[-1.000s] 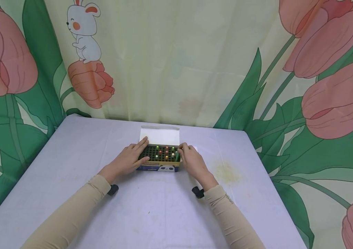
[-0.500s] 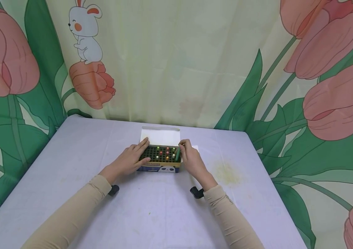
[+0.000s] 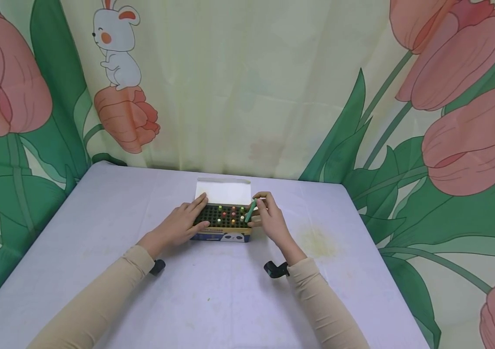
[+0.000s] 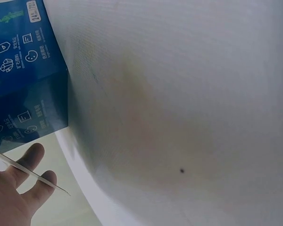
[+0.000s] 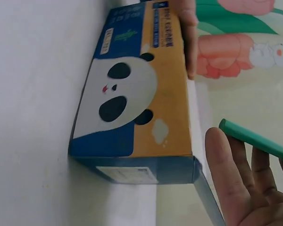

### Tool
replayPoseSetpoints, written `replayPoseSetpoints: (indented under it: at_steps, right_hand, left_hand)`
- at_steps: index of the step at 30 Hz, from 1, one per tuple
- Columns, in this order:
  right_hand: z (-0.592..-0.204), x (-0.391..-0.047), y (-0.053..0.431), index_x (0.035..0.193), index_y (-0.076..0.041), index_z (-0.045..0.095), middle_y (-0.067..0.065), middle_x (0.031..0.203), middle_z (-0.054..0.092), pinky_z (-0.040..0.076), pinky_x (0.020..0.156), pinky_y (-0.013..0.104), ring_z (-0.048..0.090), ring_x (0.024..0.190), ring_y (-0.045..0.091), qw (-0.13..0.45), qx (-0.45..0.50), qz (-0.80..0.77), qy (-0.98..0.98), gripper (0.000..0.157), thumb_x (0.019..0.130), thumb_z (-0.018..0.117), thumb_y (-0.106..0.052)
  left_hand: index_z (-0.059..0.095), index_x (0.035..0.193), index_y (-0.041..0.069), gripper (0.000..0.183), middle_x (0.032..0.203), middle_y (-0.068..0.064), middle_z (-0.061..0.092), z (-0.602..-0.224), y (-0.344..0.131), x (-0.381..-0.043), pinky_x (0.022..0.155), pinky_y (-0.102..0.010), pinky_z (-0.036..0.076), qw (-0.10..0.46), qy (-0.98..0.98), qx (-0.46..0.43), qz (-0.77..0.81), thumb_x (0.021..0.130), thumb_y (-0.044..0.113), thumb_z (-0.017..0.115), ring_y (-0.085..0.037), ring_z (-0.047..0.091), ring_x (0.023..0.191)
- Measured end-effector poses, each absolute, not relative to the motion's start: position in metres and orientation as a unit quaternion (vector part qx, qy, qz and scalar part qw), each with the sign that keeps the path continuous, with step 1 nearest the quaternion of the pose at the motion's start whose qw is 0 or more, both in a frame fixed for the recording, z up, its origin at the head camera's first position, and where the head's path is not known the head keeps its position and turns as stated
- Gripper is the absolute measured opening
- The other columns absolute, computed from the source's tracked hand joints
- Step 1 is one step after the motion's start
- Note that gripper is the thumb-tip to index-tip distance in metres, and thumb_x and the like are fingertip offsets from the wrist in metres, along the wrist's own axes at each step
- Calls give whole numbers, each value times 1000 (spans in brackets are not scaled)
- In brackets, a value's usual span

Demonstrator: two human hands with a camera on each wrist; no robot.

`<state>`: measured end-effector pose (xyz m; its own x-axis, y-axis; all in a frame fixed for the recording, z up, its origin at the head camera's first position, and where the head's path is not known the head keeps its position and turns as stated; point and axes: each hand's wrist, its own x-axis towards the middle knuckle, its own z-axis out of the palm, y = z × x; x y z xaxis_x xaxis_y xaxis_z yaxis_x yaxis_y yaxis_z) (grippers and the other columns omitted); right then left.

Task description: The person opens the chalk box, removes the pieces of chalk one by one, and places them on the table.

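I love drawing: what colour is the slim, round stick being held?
Green stick; best view: right wrist.

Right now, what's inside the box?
A dark holder full of holes; several coloured sticks stand in it. The left hand partly covers its left end. The sticks' lower parts and anything beneath the holder can't be seen.

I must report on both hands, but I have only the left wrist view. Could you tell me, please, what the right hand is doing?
Observer: The right hand holds a green stick, which is tilted.
Operator: Thank you. And what can be seen inside the blue box?
Observer: A dark tray of holes, with coloured stick ends in some of them.
Operator: Does the box have a picture on a side that I cannot see?
Observer: Yes, a panda face is printed on the side towards the person.
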<state>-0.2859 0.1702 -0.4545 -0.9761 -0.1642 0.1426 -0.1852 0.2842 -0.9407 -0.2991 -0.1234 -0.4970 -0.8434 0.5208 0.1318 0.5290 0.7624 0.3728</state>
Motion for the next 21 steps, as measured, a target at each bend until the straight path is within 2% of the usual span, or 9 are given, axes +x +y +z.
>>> replayPoseSetpoints:
  at_steps: [9, 15, 21]
  right_hand:
    - [-448, -286, 181, 138, -12, 48, 17, 120, 58, 64, 71, 40, 67, 109, 48, 0, 50, 660, -750, 31, 114, 39, -29]
    - [-445, -287, 184, 138, -11, 48, 18, 121, 57, 64, 74, 38, 64, 115, 53, -3, 51, 659, -750, 35, 114, 39, -35]
    - [-441, -287, 184, 138, -12, 50, 18, 121, 57, 64, 73, 37, 65, 113, 50, -8, 35, 663, -748, 34, 113, 40, -34]
  left_hand:
    - [16, 167, 9, 80, 175, -7, 10, -498, -124, -299, 115, -65, 33, 4, -939, -272, -210, 108, 55, 45, -46, 40, 144]
    - [15, 167, 9, 81, 175, -7, 8, -497, -123, -299, 116, -65, 33, 2, -939, -271, -213, 108, 54, 46, -47, 39, 144]
    - [15, 167, 9, 80, 175, -8, 9, -498, -123, -299, 115, -65, 33, 2, -938, -275, -210, 108, 55, 45, -47, 39, 144]
